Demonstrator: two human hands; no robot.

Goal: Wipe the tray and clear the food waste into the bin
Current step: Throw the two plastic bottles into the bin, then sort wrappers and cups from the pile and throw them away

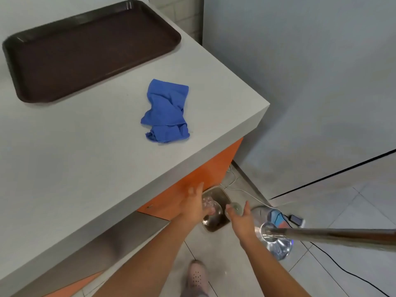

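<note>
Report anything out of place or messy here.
The blue cloth lies crumpled near the corner of the counter, not folded. Loose cables trail over the floor beside the bin. The tray looks bare, and no spill shows.

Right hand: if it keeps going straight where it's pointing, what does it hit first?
Most likely the metal bin on the floor: the right hand points forward and down at it. Depth is unclear.
</note>
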